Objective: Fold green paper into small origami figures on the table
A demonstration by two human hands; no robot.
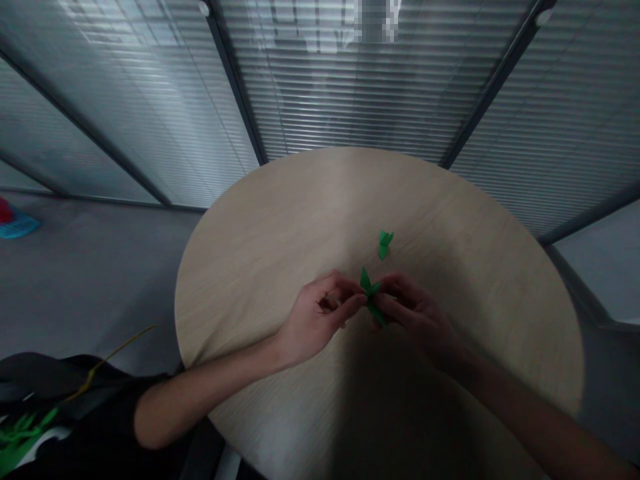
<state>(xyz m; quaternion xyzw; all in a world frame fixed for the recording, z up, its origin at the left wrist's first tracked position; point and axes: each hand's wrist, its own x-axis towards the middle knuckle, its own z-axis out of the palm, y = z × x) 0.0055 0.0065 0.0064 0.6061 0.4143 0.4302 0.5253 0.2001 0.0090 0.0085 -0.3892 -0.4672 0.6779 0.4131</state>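
Above the table, both of my hands meet at a small green folded paper piece (369, 285) with pointed ends. My left hand (315, 320) pinches its left side between thumb and fingers. From the right, my right hand (417, 317) grips the same piece, its fingertips close to those of the left. One point sticks up from between the hands and another slants down below them; the middle is partly hidden by fingers. Just beyond my right hand lies a second, smaller green folded paper piece (385, 245), touched by neither hand.
The round wooden table (280, 213) stands against glass panels with blinds (340, 107). My right arm and body cast a dark shadow over its near side. At lower left are a dark chair or bag (45, 367), a yellow cord (100, 363) and green strands (25, 430).
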